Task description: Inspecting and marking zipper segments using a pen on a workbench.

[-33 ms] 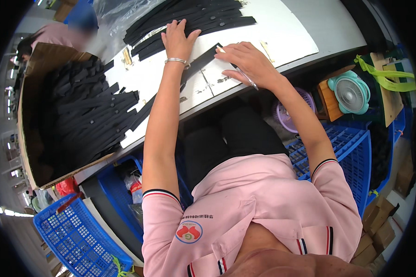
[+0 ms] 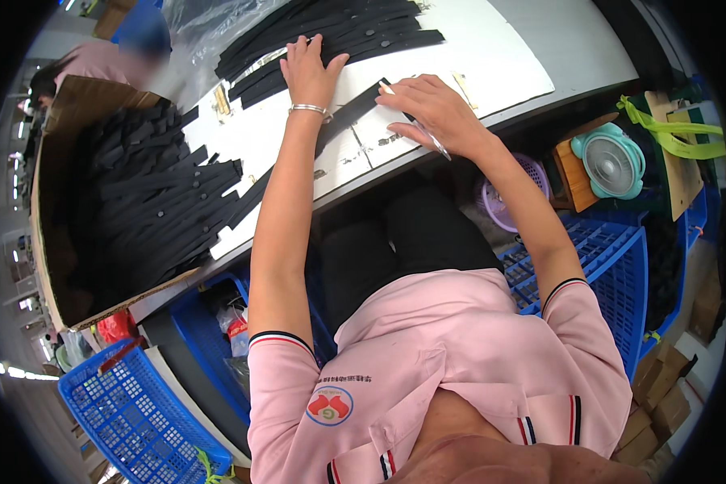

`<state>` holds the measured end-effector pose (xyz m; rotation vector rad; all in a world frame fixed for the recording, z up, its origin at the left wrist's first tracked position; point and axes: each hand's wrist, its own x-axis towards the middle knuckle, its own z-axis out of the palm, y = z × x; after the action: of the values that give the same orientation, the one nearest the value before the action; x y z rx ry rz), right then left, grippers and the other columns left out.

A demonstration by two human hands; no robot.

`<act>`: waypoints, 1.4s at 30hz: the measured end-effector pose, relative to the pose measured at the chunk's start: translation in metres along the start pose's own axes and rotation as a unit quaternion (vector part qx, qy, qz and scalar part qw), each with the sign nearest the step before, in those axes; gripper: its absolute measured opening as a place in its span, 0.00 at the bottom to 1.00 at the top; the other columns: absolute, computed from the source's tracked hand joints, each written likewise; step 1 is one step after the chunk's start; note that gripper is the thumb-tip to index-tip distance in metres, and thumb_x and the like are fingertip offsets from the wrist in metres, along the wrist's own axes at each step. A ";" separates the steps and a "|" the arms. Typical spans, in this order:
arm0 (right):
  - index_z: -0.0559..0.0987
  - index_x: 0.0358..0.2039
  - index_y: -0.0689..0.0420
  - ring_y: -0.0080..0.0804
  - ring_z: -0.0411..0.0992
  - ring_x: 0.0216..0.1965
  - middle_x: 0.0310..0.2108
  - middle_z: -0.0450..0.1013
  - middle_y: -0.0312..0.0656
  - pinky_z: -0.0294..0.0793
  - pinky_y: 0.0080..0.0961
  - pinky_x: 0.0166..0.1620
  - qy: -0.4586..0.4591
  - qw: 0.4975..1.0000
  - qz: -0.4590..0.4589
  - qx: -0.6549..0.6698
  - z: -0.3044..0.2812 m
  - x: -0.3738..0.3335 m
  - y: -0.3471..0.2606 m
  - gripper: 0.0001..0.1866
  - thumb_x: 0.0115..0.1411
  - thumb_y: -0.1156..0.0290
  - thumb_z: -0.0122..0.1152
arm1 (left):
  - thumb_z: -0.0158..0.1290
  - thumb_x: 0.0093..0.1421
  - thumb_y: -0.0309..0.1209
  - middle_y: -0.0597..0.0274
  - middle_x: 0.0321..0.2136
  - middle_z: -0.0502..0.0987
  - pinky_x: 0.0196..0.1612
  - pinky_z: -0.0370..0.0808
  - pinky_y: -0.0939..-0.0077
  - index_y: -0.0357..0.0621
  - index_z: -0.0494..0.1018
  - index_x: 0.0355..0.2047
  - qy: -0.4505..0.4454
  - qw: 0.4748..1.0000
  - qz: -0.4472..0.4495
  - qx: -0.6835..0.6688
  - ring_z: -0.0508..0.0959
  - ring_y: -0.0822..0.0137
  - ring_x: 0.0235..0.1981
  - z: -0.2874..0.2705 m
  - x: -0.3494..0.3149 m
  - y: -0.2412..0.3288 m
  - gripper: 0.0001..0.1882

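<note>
My left hand [image 2: 313,77] lies with its fingers spread on the near edge of a pile of black fabric strips [image 2: 347,40] with small round buttons. My right hand [image 2: 442,113] is closed around a slim pen [image 2: 434,140], its white end showing by the fingertips and its clear end sticking out below the palm. A single long black strip [image 2: 348,113] runs slantwise over the white board [image 2: 500,60], from my right fingertips down behind my left forearm. Whether my right fingers touch that strip I cannot tell.
At left stands an open cardboard box [image 2: 48,242] with many black strips spilling onto the table. Clear plastic film [image 2: 198,32] lies behind. Blue crates [image 2: 141,411], a purple basket [image 2: 500,206] and a teal fan [image 2: 613,161] are around me. Another person [image 2: 97,64] sits at far left.
</note>
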<state>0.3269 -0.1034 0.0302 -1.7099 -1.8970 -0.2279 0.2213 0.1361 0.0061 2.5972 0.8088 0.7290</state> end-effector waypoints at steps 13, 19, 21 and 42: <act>0.82 0.49 0.49 0.31 0.75 0.48 0.43 0.81 0.34 0.58 0.38 0.67 0.157 0.975 0.117 -0.104 -0.008 -0.063 -0.010 0.19 0.56 0.63 0.72 | 0.56 0.67 0.39 0.46 0.69 0.61 0.73 0.39 0.38 0.41 0.68 0.64 -0.028 0.999 -0.004 0.017 0.52 0.42 0.74 -0.073 -0.170 0.053 0.28; 0.82 0.51 0.48 0.31 0.75 0.47 0.44 0.81 0.33 0.60 0.37 0.66 0.183 0.964 0.136 -0.135 -0.012 -0.078 0.008 0.20 0.56 0.70 0.71 | 0.56 0.68 0.40 0.50 0.68 0.65 0.72 0.38 0.35 0.41 0.67 0.65 -0.003 0.998 -0.038 0.055 0.55 0.46 0.73 -0.081 -0.197 0.045 0.29; 0.83 0.50 0.49 0.33 0.75 0.46 0.43 0.81 0.33 0.62 0.38 0.64 0.196 0.962 0.126 -0.143 -0.008 -0.078 0.008 0.19 0.57 0.71 0.70 | 0.56 0.68 0.41 0.49 0.68 0.65 0.72 0.36 0.35 0.41 0.67 0.65 -0.001 0.997 -0.031 0.071 0.55 0.46 0.73 -0.083 -0.202 0.045 0.30; 0.83 0.46 0.60 0.20 0.76 0.34 0.40 0.81 0.39 0.75 0.18 0.39 0.075 0.879 0.279 0.379 0.018 0.048 -0.104 0.11 0.69 0.68 0.61 | 0.58 0.65 0.45 0.55 0.67 0.67 0.71 0.35 0.35 0.45 0.68 0.65 0.054 0.990 -0.105 0.080 0.57 0.52 0.73 -0.100 -0.233 0.019 0.32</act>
<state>0.2211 -0.0710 0.0656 -1.5145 -1.0695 0.5294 0.0089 -0.0028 0.0092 2.5730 1.1996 0.7762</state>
